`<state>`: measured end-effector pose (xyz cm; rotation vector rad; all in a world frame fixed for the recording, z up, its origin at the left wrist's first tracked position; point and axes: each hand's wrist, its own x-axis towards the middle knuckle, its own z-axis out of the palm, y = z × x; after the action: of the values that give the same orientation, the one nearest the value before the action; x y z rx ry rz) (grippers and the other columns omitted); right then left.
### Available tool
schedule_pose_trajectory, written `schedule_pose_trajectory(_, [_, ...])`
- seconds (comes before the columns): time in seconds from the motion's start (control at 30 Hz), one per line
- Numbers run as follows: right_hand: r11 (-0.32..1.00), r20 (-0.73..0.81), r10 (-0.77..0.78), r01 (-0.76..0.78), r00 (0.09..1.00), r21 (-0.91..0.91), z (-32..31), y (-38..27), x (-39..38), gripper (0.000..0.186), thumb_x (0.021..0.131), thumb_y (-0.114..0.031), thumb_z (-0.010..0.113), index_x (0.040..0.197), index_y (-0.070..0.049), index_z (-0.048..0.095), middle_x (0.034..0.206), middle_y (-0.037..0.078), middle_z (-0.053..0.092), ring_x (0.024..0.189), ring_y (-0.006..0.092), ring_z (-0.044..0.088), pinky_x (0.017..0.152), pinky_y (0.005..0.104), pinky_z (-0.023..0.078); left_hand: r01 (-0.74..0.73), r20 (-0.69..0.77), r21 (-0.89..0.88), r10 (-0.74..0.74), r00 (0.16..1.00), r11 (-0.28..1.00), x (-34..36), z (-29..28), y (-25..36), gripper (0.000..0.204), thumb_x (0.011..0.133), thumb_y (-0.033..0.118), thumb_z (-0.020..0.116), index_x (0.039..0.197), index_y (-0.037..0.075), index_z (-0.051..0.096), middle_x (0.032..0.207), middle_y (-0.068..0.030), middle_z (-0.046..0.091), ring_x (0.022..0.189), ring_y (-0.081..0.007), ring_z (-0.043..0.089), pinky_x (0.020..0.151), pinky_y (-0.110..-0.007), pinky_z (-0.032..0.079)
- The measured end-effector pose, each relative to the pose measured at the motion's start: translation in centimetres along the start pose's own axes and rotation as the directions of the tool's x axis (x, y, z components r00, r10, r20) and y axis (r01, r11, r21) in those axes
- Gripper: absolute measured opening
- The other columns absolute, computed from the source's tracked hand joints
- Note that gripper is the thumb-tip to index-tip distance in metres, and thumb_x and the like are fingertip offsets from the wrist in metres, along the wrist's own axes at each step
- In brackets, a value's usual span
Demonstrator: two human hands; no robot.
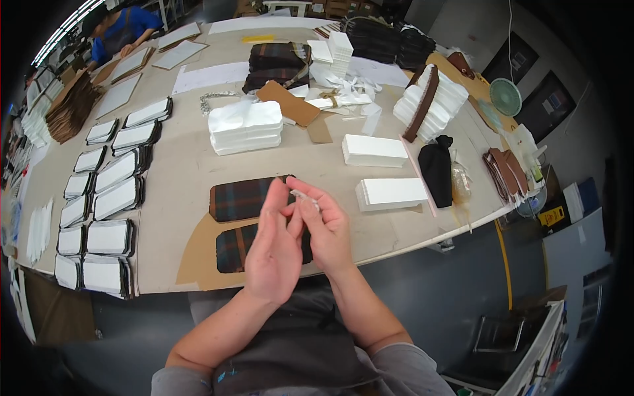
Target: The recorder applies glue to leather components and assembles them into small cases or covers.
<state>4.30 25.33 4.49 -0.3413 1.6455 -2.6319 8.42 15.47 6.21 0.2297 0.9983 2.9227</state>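
My two hands meet over the near edge of the table. Between the thumb and forefinger of my right hand is pinched a small, crumpled, whitish translucent piece. Close against it, my left hand has its palm turned up and its fingers stretched out; its fingertips are partly hidden and nothing shows in its palm. Behind the hands lies a dark plaid fabric panel with rounded corners. A second plaid panel lies nearer, partly covered by my hands, on a tan board.
Dark-edged stacks of white pieces stand in rows at left. White block-like stacks stand behind the hands, with others at right. Folded plaid fabric and a black cloth piece lie farther off. A co-worker bends over the far left.
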Motion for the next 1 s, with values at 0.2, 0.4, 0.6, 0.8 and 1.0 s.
schedule_pose_trajectory(0.2, [0.982,0.202,-0.086,0.117,0.975,-0.146,-2.4,0.6,-0.1,0.027,0.101,-0.008,0.054,0.122,0.004,0.065,0.153,0.02,0.039,0.111,0.0166,0.062,0.087,0.0281,0.053,0.024,-0.067,-0.08,-0.029,0.997,0.997,0.3,-0.3,0.4,0.059,0.108,0.039,0.03,0.159,0.012,0.014,0.162,-0.0071,0.017,0.147,-0.0261,0.024,0.118,-0.04,0.018])
schedule_pose_trajectory(0.4, [0.997,0.17,-0.045,0.054,0.984,-0.049,-1.3,-0.5,-0.3,0.028,0.099,-0.006,0.056,0.123,0.002,0.066,0.143,0.017,0.053,0.106,0.0153,0.063,0.083,0.0259,0.052,0.051,0.022,0.005,-0.051,0.998,0.999,-0.1,-0.3,0.3,0.063,0.107,0.04,0.032,0.159,0.014,0.007,0.161,-0.0091,0.016,0.148,-0.0258,0.02,0.119,-0.04,0.016])
schedule_pose_trajectory(0.6, [0.982,0.004,-0.022,0.023,1.0,-0.188,-0.5,0.1,0.8,0.028,0.1,-0.009,0.056,0.124,0.002,0.065,0.1,0.006,0.072,0.07,0.0041,0.057,0.062,0.0193,0.048,0.031,0.097,0.103,-0.041,0.994,0.994,-0.2,-0.1,-0.6,0.07,0.107,0.039,0.033,0.159,0.016,-0.007,0.164,-0.012,0.003,0.151,-0.0296,0.011,0.12,-0.042,0.01])
schedule_pose_trajectory(0.8, [0.965,-0.077,0.033,-0.052,0.996,-0.257,-1.8,-1.8,4.5,0.028,0.101,-0.02,0.056,0.116,0.002,0.064,0.09,0.007,0.072,0.061,0.0054,0.056,0.055,0.0196,0.046,0.059,0.131,-0.012,-0.057,0.99,0.998,-0.1,0.0,1.1,0.064,0.108,0.039,0.031,0.159,0.012,0.004,0.164,-0.0166,0.008,0.15,-0.0325,0.022,0.122,-0.044,0.012])
schedule_pose_trajectory(1.0, [0.029,0.295,-0.454,0.345,0.841,-0.938,-7.0,-0.7,10.6,0.032,0.096,-0.018,0.061,0.122,0.0,0.062,0.096,0.012,0.073,0.073,0.0269,0.066,0.072,0.0339,0.054,0.111,0.038,-0.226,-0.105,0.994,0.968,0.6,-1.2,2.8,0.06,0.108,0.041,0.029,0.154,0.005,0.021,0.16,-0.0181,0.023,0.149,-0.0314,0.024,0.122,-0.045,0.022])
